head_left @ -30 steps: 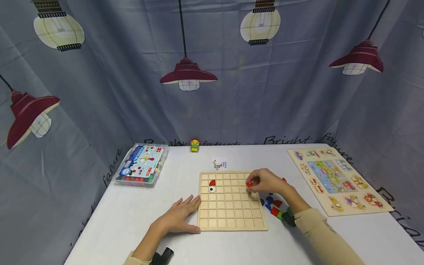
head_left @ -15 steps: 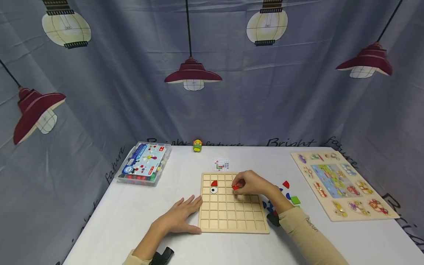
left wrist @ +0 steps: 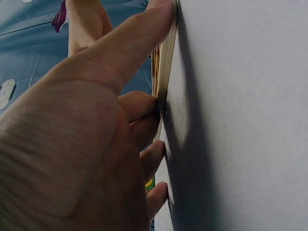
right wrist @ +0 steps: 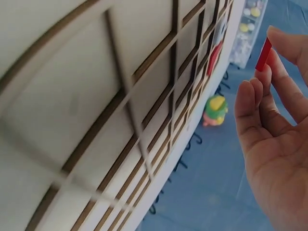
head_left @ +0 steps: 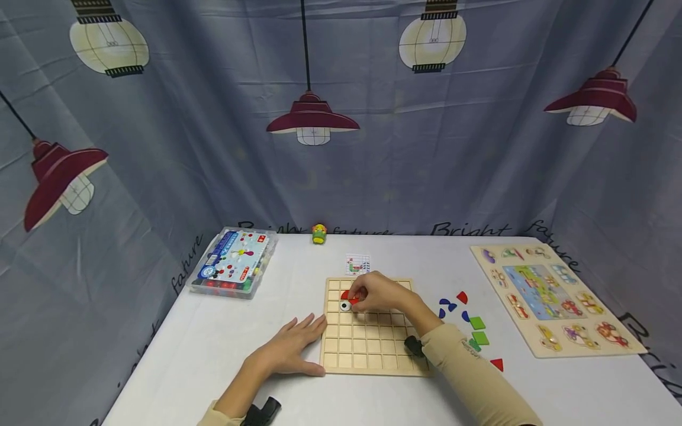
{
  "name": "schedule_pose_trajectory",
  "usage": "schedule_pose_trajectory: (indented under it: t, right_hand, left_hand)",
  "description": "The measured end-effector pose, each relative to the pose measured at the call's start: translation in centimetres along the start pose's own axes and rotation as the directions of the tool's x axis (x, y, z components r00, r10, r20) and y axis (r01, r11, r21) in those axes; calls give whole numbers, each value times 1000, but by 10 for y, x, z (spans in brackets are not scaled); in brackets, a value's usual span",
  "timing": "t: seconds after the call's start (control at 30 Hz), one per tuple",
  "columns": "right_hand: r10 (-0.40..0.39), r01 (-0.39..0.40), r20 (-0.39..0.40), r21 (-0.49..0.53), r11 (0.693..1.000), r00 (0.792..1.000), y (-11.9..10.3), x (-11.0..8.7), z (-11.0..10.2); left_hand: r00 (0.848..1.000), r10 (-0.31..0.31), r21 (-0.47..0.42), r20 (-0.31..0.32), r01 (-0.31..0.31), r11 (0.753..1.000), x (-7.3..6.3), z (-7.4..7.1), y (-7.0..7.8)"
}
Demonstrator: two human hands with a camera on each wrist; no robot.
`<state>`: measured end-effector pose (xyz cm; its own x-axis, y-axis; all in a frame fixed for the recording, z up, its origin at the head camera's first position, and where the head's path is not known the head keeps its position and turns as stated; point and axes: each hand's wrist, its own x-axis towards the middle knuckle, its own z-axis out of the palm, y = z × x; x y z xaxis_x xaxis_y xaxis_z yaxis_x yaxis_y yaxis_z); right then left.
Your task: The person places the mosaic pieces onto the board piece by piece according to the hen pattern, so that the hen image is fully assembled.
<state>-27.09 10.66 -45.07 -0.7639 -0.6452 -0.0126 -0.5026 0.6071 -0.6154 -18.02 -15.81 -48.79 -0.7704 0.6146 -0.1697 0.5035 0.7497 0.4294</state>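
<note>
Red was the small flat piece (right wrist: 263, 54) pinched between the thumb and a fingertip of the right hand (head_left: 375, 291), above the far left part of a pale wooden board (head_left: 367, 346) divided into square compartments. Whether it touched the board, I could not tell. Just beside it, in the board, lay a red piece with a curved edge (head_left: 344, 294) and, directly nearer the person, a white piece with a black dot (head_left: 345, 306). The left hand (head_left: 290, 349) rested at the board's left edge, fingers spread, thumb touching near the near left corner.

Beyond the board's far edge lay a small printed card (head_left: 357, 264). Off its right edge were scattered blue rounded pieces (head_left: 452, 307), two green square pieces (head_left: 481, 338) and more red pieces (head_left: 462, 297). Toward the white worktop's (head_left: 186, 349) far left corner stood a clear plastic box (head_left: 232, 262); at its far edge, a yellow-and-green figurine (head_left: 319, 234); along its right side, a wooden picture puzzle (head_left: 530, 324).
</note>
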Motion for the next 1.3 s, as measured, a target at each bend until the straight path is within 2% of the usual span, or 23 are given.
schedule_pose_trajectory:
  t: [0.23, 0.67, 1.07, 1.3]
  right_hand:
    - [-12, 13, 48, -4, 1000, 999, -6, 16, 7]
    - [-10, 25, 125, -119, 993, 992, -20, 44, 20]
    - [38, -15, 149, -152, 988, 988, -23, 50, 28]
    - [63, -43, 128, -157, 987, 990, -20, 51, 29]
  left_hand:
    - [1000, 18, 26, -7, -18, 1000, 2, 0, -1]
    - [1000, 9, 20, -3, -9, 1000, 1, 0, -4]
    - [1000, 9, 13, -5, -9, 1000, 0, 1, -4]
    - [1000, 8, 12, -10, -8, 1000, 0, 3, -6]
